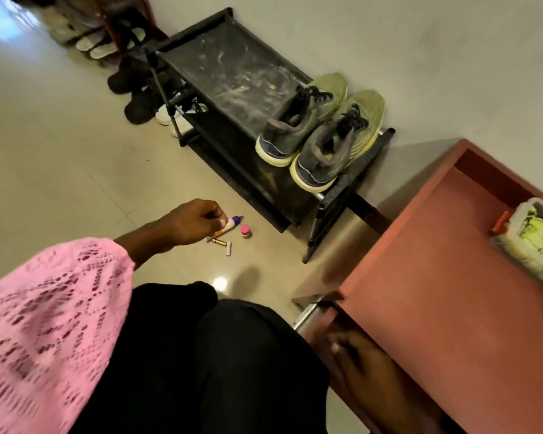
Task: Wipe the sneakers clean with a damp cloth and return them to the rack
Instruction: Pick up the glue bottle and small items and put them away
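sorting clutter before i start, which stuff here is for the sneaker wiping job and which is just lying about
For the job:
green sneakers, a pair on the rack's top shelf
black shoe rack

Just lying about:
small bottles and tubes on the floor by the left hand
black shoes and white shoes beside the rack
reddish table

No cloth is visible.

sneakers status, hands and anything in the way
Left hand pinching small bottle on floor. Right hand on table edge, grip unclear. Sneakers on rack. Path clear.

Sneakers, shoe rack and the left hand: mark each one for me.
sneakers [322, 133], head view, point on the grey-green upper of the nearer shoe.
shoe rack [232, 73], head view, point on the dusty bare top shelf.
left hand [198, 219], head view, point on the back of the hand, above the small items on the floor.
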